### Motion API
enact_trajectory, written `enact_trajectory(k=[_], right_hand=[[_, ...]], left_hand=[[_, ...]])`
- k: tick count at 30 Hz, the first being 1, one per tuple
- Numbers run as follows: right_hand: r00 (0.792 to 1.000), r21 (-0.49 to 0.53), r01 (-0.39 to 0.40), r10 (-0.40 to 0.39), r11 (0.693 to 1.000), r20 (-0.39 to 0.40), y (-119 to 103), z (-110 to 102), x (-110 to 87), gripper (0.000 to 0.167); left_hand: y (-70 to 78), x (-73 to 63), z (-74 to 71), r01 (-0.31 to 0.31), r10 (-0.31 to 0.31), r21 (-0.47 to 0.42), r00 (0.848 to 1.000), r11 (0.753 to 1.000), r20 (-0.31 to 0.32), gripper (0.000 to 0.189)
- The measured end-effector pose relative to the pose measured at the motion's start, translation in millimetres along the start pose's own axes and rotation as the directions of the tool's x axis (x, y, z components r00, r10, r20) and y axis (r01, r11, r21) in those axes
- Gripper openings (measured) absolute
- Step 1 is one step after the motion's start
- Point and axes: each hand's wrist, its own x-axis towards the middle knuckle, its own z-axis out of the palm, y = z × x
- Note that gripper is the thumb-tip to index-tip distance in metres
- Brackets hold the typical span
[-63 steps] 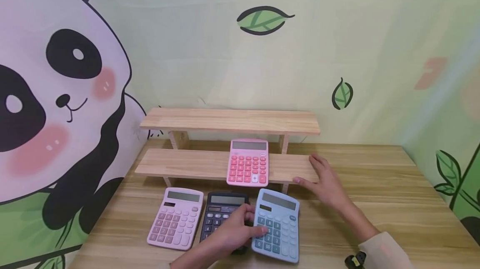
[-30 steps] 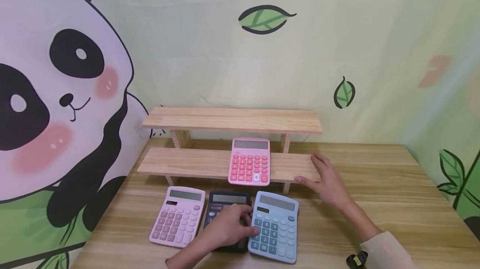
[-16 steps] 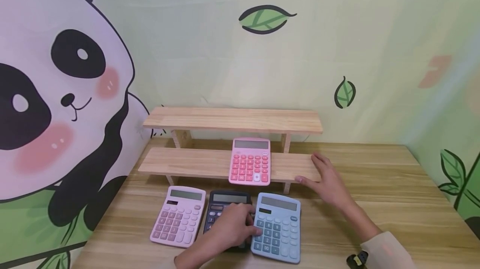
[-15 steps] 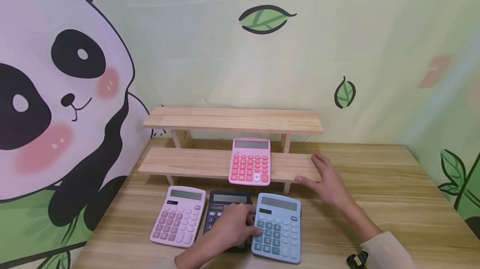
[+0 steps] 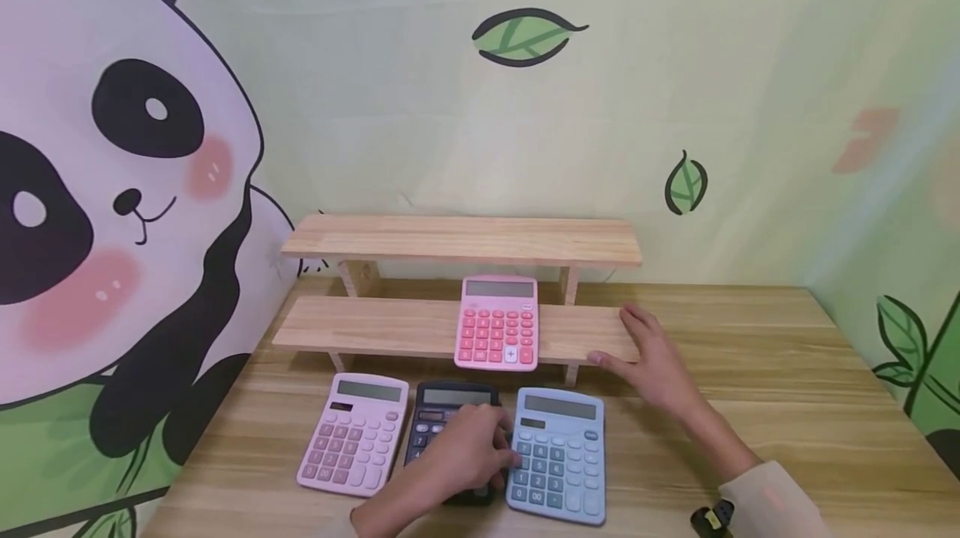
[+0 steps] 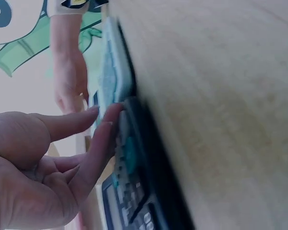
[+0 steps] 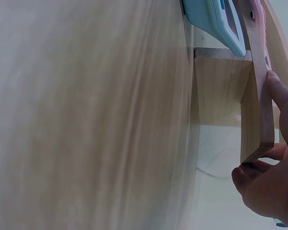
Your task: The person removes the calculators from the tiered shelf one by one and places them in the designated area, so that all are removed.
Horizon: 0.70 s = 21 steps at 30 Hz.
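Observation:
My left hand is over the dark calculator, its fingertips at the left edge of the light blue calculator. In the left wrist view, the thumb stands apart from the bent fingers, which reach the gap between both calculators; nothing is pinched. My right hand grips the right end of the lower wooden shelf, thumb at its front edge and fingers curled at its end in the right wrist view. A pink calculator leans against the lower shelf's front. A pale pink calculator lies at the left.
The upper shelf stands behind the lower one, on wooden supports. Behind it hangs a backdrop with a panda and leaves. The wood-grain tabletop extends to the right.
The light blue calculator, tilted under my left thumb, has come to lie straighter and slightly further right. My left thumb has drawn back to its edge. My right hand has stayed on the shelf.

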Motion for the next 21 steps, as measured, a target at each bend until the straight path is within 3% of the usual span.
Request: enact_trajectory(k=[4,9,13,16,19,21], right_hand=[[1.000,-0.008,0.001,-0.001,1.000,0.001,-0.5,-0.8,0.4,0.105],[1.000,-0.004,-0.001,0.001,1.000,0.007,-2.4,-1.8,0.1,0.104],[1.000,0.000,0.001,-0.001,1.000,0.009,-4.1,-2.2,-0.2,0.104],[1.000,0.001,0.005,-0.005,1.000,0.008,-5.2,-2.3,-0.7,0.104],[1.000,0.004,0.015,-0.015,1.000,0.004,-6.5,-2.3,-0.8,0.103],[1.000,0.005,0.017,-0.017,1.000,0.001,-7.1,-2.2,-0.9,0.103]], left_hand=[[0.5,-6.7,-19.4,-0.061,0.061,-0.025,0.998,0.998,-0.008,0.036],[0.2,-11.9,-48.6,-0.122,0.122,0.008,0.979,0.993,-0.166,0.040],[-1.8,-8.9,-69.8,-0.101,0.108,0.040,0.943,0.994,-0.314,0.041],[-4.5,-2.5,-81.6,-0.091,0.099,0.040,0.908,0.995,-0.408,0.043],[-8.0,6.7,-88.1,-0.083,0.093,0.042,0.876,0.996,-0.472,0.049],[-10.1,13.1,-89.8,-0.071,0.087,0.050,0.865,0.996,-0.495,0.053]])
